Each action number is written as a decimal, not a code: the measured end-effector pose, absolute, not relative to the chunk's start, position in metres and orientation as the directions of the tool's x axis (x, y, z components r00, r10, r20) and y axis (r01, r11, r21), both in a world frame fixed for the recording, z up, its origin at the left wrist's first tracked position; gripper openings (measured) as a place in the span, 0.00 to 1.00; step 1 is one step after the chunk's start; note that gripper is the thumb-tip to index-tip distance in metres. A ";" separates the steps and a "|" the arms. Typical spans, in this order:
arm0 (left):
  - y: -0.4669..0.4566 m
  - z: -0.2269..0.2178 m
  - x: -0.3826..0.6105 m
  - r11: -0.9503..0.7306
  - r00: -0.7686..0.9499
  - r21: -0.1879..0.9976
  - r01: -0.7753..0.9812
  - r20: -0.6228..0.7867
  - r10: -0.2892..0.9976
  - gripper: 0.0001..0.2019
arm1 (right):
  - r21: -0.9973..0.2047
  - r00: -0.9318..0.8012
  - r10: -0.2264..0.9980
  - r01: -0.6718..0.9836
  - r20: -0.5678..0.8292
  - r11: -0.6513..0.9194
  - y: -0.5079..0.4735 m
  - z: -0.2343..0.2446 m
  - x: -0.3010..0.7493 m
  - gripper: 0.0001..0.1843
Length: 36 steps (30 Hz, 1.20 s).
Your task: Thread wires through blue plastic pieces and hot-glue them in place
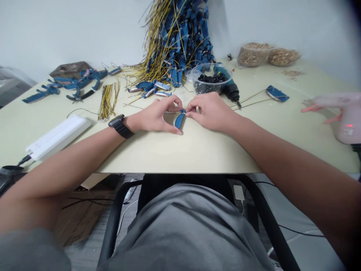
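Observation:
A small curved blue part (179,119) stands on edge near the table's front, in the middle of the view. My left hand (160,114) holds it, index finger at its upper end and thumb by its lower end. A thin wire (171,113) crosses the part's upper end. At that same end my right hand (204,111) pinches the wire's pale tip with thumb and forefinger; the fingertips hide most of it. Just behind the hands lie several loose blue parts (162,86).
A tall heap of blue parts with yellow wires (180,41) stands behind. Around it are a tub of black pieces (210,81), a power drill (231,90), pliers (80,96), a wire bundle (108,101), a white power strip (59,137) and a pink glue gun (345,114).

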<state>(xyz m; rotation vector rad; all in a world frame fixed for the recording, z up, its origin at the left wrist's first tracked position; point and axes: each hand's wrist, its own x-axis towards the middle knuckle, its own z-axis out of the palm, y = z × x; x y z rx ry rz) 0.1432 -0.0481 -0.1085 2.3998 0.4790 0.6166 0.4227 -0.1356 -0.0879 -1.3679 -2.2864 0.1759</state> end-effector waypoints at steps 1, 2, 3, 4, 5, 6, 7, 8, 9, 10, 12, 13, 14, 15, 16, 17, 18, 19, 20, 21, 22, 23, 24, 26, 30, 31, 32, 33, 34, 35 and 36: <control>-0.048 -0.109 0.143 -0.743 0.826 0.644 0.184 0.309 0.472 0.56 | -0.349 -0.388 0.861 0.798 0.327 0.492 -0.135 -0.088 0.423 0.07; -0.047 -0.110 0.142 -0.738 0.827 0.650 0.181 0.305 0.473 0.55 | -0.356 -0.386 0.863 0.795 0.327 0.491 -0.134 -0.088 0.424 0.07; -0.047 -0.111 0.142 -0.733 0.828 0.656 0.179 0.302 0.472 0.55 | -0.361 -0.385 0.863 0.793 0.326 0.491 -0.133 -0.089 0.424 0.07; -0.046 -0.111 0.142 -0.730 0.831 0.661 0.176 0.298 0.470 0.54 | -0.364 -0.384 0.863 0.792 0.327 0.490 -0.132 -0.089 0.424 0.08; -0.046 -0.111 0.142 -0.725 0.834 0.667 0.173 0.293 0.468 0.54 | -0.364 -0.382 0.863 0.792 0.329 0.490 -0.132 -0.090 0.424 0.09; -0.046 -0.111 0.141 -0.720 0.836 0.673 0.171 0.288 0.467 0.54 | -0.363 -0.380 0.865 0.794 0.329 0.487 -0.131 -0.090 0.423 0.09; -0.046 -0.111 0.141 -0.715 0.838 0.678 0.171 0.281 0.467 0.54 | -0.363 -0.377 0.866 0.797 0.327 0.483 -0.131 -0.090 0.423 0.09; -0.046 -0.111 0.142 -0.709 0.840 0.684 0.171 0.274 0.468 0.53 | -0.363 -0.375 0.869 0.799 0.323 0.479 -0.131 -0.090 0.422 0.09; -0.046 -0.110 0.142 -0.705 0.842 0.688 0.174 0.268 0.469 0.53 | -0.367 -0.372 0.872 0.800 0.317 0.475 -0.131 -0.090 0.422 0.08; -0.046 -0.110 0.142 -0.703 0.842 0.688 0.177 0.263 0.470 0.54 | -0.374 -0.369 0.876 0.800 0.312 0.470 -0.131 -0.090 0.422 0.08; -0.045 -0.112 0.143 -0.712 0.840 0.678 0.182 0.269 0.471 0.55 | -0.397 -0.350 0.883 0.796 0.314 0.457 -0.132 -0.089 0.423 0.07; -0.044 -0.113 0.143 -0.722 0.838 0.666 0.185 0.278 0.470 0.57 | -0.408 -0.336 0.886 0.795 0.319 0.449 -0.133 -0.088 0.423 0.07; -0.043 -0.115 0.143 -0.736 0.835 0.650 0.190 0.288 0.470 0.58 | -0.415 -0.321 0.889 0.796 0.327 0.440 -0.133 -0.087 0.424 0.06; -0.042 -0.117 0.143 -0.751 0.832 0.629 0.200 0.295 0.469 0.59 | -0.420 -0.303 0.892 0.799 0.336 0.430 -0.134 -0.086 0.425 0.06; -0.040 -0.118 0.143 -0.768 0.831 0.602 0.216 0.299 0.469 0.60 | -0.423 -0.286 0.895 0.803 0.343 0.419 -0.134 -0.085 0.425 0.05; -0.038 -0.118 0.142 -0.785 0.832 0.572 0.235 0.300 0.468 0.61 | -0.424 -0.271 0.898 0.808 0.348 0.408 -0.135 -0.084 0.426 0.05; -0.036 -0.116 0.141 -0.801 0.833 0.541 0.255 0.298 0.466 0.62 | -0.426 -0.255 0.900 0.813 0.353 0.397 -0.135 -0.083 0.426 0.06; -0.034 -0.111 0.139 -0.814 0.835 0.512 0.274 0.294 0.465 0.64 | -0.428 -0.243 0.901 0.815 0.358 0.390 -0.136 -0.082 0.427 0.07; -0.033 -0.103 0.137 -0.824 0.836 0.485 0.291 0.290 0.466 0.65 | -0.429 -0.237 0.901 0.816 0.364 0.388 -0.137 -0.080 0.427 0.08; -0.032 -0.091 0.132 -0.832 0.837 0.462 0.308 0.285 0.468 0.65 | -0.429 -0.234 0.899 0.816 0.371 0.389 -0.137 -0.079 0.427 0.09; -0.031 -0.075 0.126 -0.837 0.839 0.441 0.325 0.275 0.470 0.63 | -0.427 -0.235 0.896 0.814 0.376 0.392 -0.138 -0.078 0.426 0.08; -0.032 -0.058 0.117 -0.839 0.839 0.418 0.349 0.259 0.478 0.58 | -0.428 -0.237 0.895 0.812 0.378 0.396 -0.139 -0.077 0.426 0.08; -0.033 -0.039 0.106 -0.842 0.847 0.395 0.368 0.230 0.479 0.50 | -0.432 -0.239 0.895 0.810 0.376 0.397 -0.140 -0.076 0.425 0.07; -0.037 -0.004 0.078 -0.803 0.826 0.368 0.469 0.140 0.546 0.33 | -0.446 -0.236 0.901 0.806 0.363 0.390 -0.142 -0.074 0.423 0.07; -0.043 0.021 0.017 -0.527 0.529 0.046 0.849 -0.076 0.845 0.10 | -0.460 -0.221 0.916 0.810 0.336 0.364 -0.146 -0.071 0.416 0.07; -0.043 0.017 0.005 -0.473 0.470 -0.007 0.881 -0.086 0.878 0.11 | -0.461 -0.218 0.918 0.812 0.331 0.359 -0.146 -0.070 0.415 0.07; -0.043 0.010 -0.005 -0.449 0.446 -0.023 0.893 -0.089 0.891 0.12 | -0.465 -0.216 0.920 0.811 0.327 0.355 -0.146 -0.070 0.414 0.08; -0.042 0.001 -0.013 -0.450 0.448 0.002 0.893 -0.102 0.888 0.14 | -0.470 -0.215 0.921 0.808 0.325 0.355 -0.146 -0.071 0.414 0.07; -0.041 -0.008 -0.018 -0.458 0.460 0.045 0.888 -0.112 0.881 0.15 | -0.477 -0.215 0.921 0.804 0.325 0.356 -0.146 -0.072 0.414 0.07; -0.040 -0.016 -0.022 -0.467 0.474 0.086 0.880 -0.115 0.873 0.15 | -0.483 -0.217 0.920 0.798 0.326 0.359 -0.146 -0.073 0.415 0.06; -0.038 -0.023 -0.025 -0.474 0.486 0.118 0.873 -0.108 0.867 0.14 | -0.488 -0.220 0.919 0.794 0.327 0.363 -0.145 -0.074 0.416 0.06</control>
